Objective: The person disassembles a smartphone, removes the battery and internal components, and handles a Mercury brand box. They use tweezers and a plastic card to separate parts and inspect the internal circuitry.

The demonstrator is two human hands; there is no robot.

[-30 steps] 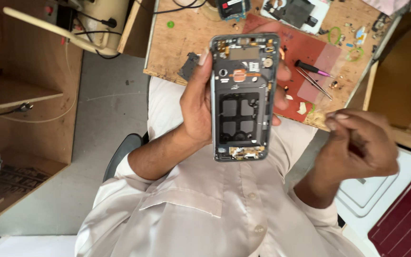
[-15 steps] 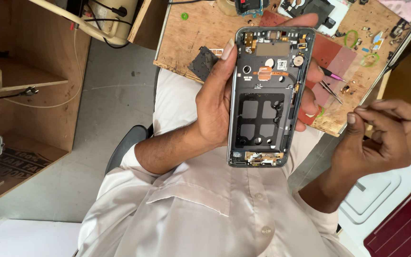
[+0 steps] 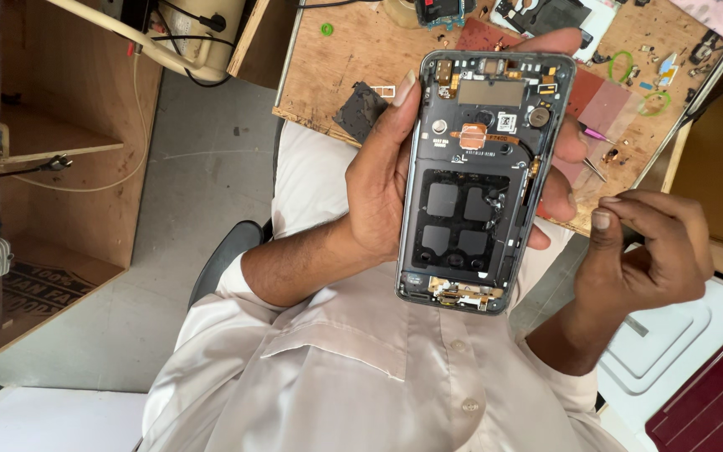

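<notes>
My left hand (image 3: 387, 180) sits raised at centre frame, fingers wrapped and thumb extended upward, forearm angling down-left. My right hand (image 3: 646, 247) hovers at right, fingers curled loosely inward, thumb and forefinger pinched together.

The scene is brightly and evenly lit by soft, daylight-like light; nothing is blown out, and shadows are faint and soft-edged; the opened phone (image 3: 483, 180) is sharp, its small parts and black pads crisp, with only a mild sheen on its grey frame; the wooden bench (image 3: 353, 59) is bright and fairly clear, though the tiny parts at its far edge are too small to make out; the pale shirt (image 3: 361, 368) reads slightly soft near the lower edge; straight lines lean at the corners, a wide-angle stretch.
</notes>
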